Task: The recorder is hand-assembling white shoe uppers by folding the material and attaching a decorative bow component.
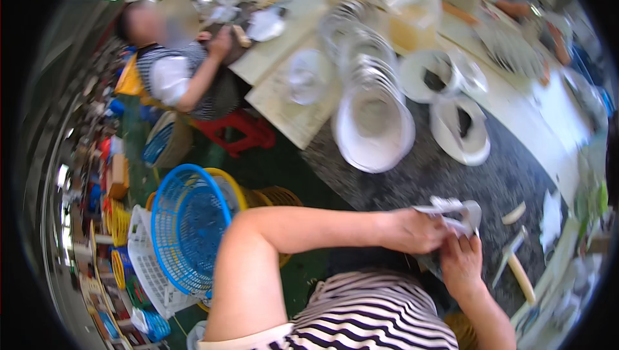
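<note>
My left hand (420, 231) reaches across from the left, its fingers closed on a white ring-shaped piece (472, 211) with an opening in it. My right hand (463, 261) comes up from below with curled fingers against the same piece, close beside the left. Motion blur and the fingers hide part of the piece. To the right lies a tool with a wooden handle (521, 279) and a thin metal head. A small curved pale offcut (514, 213) rests just above it on the dark tabletop (400, 185).
A long nested stack of white bowl-like pieces (405, 132) stands ahead. Beside it lie white rings (478, 147) and a jug of yellowish liquid (412, 27). Blue basket (193, 227) and white crate (143, 253) stand at left. A person (174, 79) sits beyond, near a red stool (242, 129).
</note>
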The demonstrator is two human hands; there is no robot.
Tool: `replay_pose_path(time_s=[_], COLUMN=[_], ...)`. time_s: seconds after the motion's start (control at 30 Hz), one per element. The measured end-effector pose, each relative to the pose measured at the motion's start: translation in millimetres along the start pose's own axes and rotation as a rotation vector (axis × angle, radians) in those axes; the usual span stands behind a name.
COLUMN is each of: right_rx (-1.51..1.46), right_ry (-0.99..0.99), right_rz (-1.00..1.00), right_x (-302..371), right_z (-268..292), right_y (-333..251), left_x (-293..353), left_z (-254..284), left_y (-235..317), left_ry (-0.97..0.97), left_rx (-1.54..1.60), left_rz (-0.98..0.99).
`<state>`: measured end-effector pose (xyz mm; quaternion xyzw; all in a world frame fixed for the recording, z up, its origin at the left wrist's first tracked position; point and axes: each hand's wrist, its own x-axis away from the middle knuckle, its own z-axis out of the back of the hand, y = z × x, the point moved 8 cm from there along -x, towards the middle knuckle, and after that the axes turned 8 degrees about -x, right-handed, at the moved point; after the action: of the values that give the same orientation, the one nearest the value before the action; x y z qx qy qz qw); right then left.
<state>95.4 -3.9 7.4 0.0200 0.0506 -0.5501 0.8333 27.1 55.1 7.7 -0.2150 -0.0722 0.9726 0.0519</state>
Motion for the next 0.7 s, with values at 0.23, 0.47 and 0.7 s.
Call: replay_pose_path(time_s=[0.23,0.47,0.7], right_rx=[0.116,0.022,0.067], right_ry=[-0.009,-0.021,-0.058], right_rz=[0.131,0.13,0.03], right_x=[-5,-1,-8], right_z=[7,7,0], right_y=[-4,1,-2], left_x=[11,9,11], left_z=[5,3,3], left_y=[-12,-11,-4], left_ry=[-0.014,-0.083,-0.056], left_rx=[0.094,0.096,0.051], left_rz=[0.061,-0.025,-0.005])
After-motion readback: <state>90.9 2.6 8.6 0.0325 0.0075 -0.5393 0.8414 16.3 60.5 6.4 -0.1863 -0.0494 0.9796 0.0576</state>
